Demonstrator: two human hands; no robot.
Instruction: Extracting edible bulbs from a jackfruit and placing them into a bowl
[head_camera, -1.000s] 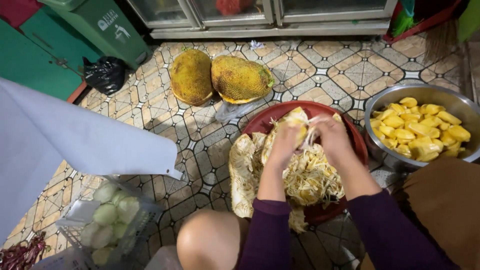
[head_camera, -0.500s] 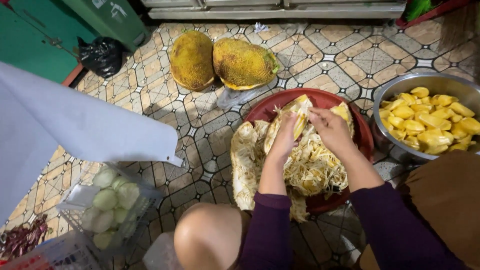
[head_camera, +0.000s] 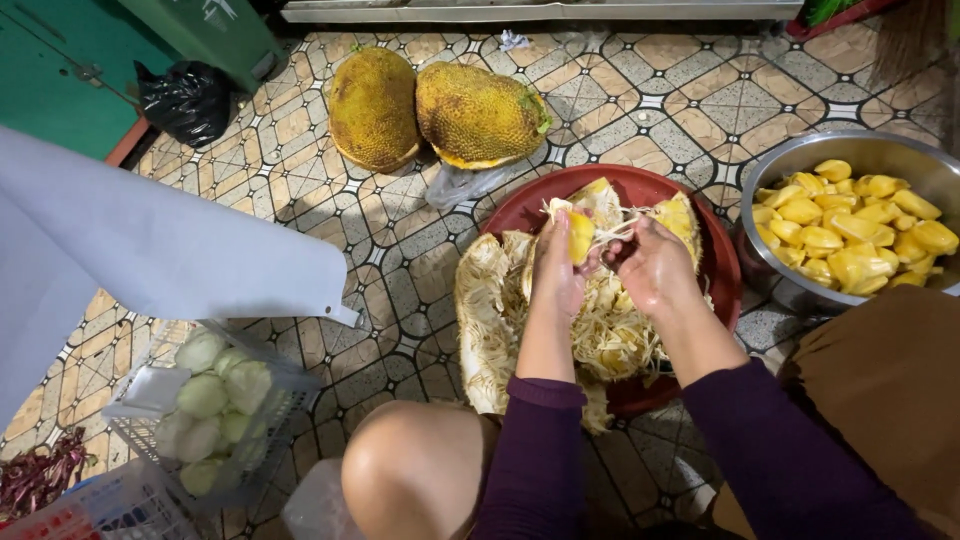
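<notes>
A person squatting on a patterned tile floor (head_camera: 300, 220) is working over a red tray (head_camera: 720, 250), which is catching the stringy waste from an opened jackfruit section (head_camera: 500, 320). At ten o'clock of the tray, two uncut jackfruit halves (head_camera: 440, 115) are lying rind-up, kept out of the mess. The left hand (head_camera: 555, 270) is clamped on a yellow jackfruit bulb (head_camera: 581, 235), steadying it, while the right hand (head_camera: 650, 265) is pinching pale fibres together, seemingly stripping them away. At three o'clock, a steel bowl (head_camera: 790, 290) is sitting within reach, holding cleaned yellow pods (head_camera: 850, 225).
</notes>
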